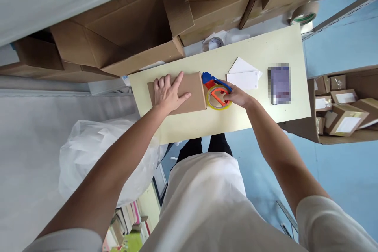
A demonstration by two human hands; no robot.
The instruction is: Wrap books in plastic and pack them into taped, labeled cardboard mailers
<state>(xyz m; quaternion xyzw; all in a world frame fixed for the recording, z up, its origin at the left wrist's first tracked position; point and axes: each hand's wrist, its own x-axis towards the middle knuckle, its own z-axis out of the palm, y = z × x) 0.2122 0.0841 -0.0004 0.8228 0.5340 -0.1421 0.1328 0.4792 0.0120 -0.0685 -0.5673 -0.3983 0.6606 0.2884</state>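
A closed brown cardboard box [191, 92] lies on the pale yellow tabletop [189, 124]. Spread flat across its upper left part is my left hand [168, 93], fingers apart. My right hand [236, 95] is wrapped round a blue and orange tape dispenser [219, 96] loaded with a roll of yellowish tape. The dispenser's blue head sits against the right end of the box. To the right of it, white paper slips [243, 80] rest on the table, and a dark, pixelated flat object [279, 84] lies farther right.
Large open cartons [124, 35] line the shelf behind the table. Tape rolls stand there too, a grey one [215, 43] and a wide tan one [304, 12]. At right, a big carton [313, 110] holds several small labelled boxes [345, 120]. A white plastic bag [109, 153] bulges at left.
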